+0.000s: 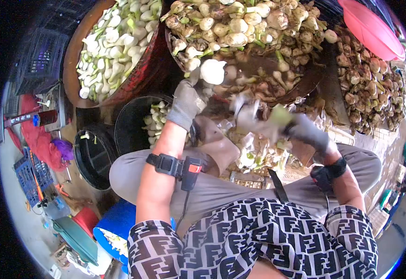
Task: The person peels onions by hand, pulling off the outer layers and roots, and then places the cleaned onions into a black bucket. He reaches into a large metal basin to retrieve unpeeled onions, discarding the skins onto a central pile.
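Note:
Grey gloves cover both hands. My left hand (186,102) is closed around a clean white garlic bulb (212,71), which shows at its fingertips over the near edge of the big tub of unpeeled garlic (238,28). To the right, my right hand (307,132) is smeared by motion above a heap of peeled skins (259,151). A pale greenish blurred piece (279,116) is beside its fingers; whether they grip it I cannot tell. Clean white bulbs (114,46) fill the round tub at the upper left.
A black bucket (131,123) with trimmed bulbs stands left of my left forearm, beside a black basin (93,158). Unpeeled garlic (370,88) is piled at the right under a pink basin (372,30). A blue bucket (114,228) is at the lower left.

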Action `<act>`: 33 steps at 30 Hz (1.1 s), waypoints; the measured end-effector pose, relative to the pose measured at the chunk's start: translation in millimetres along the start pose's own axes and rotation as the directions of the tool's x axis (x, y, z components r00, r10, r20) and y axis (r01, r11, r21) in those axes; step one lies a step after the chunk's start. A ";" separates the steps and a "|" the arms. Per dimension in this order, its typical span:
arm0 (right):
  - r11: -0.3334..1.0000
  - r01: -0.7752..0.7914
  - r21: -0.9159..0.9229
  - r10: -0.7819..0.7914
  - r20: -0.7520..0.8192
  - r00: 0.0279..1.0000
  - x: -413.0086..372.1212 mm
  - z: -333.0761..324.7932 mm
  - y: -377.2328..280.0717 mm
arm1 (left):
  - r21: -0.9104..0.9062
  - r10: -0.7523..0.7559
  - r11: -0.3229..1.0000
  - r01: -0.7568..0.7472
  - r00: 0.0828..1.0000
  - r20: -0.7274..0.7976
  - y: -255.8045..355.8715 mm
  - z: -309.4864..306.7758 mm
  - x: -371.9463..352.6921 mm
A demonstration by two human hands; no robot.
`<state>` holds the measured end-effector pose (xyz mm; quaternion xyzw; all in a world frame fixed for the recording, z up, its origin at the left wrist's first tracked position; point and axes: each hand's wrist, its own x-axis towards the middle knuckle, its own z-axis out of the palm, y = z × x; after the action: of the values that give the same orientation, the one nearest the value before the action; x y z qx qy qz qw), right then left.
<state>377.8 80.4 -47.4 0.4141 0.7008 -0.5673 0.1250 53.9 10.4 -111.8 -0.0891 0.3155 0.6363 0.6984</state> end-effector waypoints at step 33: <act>0.742 0.446 -0.500 -0.569 -0.120 0.813 158.8 -31.8 -16.7 | 0.861 0.261 -0.381 -0.338 0.853 0.451 -25.2 48.0 4.0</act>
<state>275.7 178.5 -128.0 0.2371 0.9088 -0.3411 -0.0383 93.4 34.5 -83.3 0.6000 0.6823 0.2963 0.2944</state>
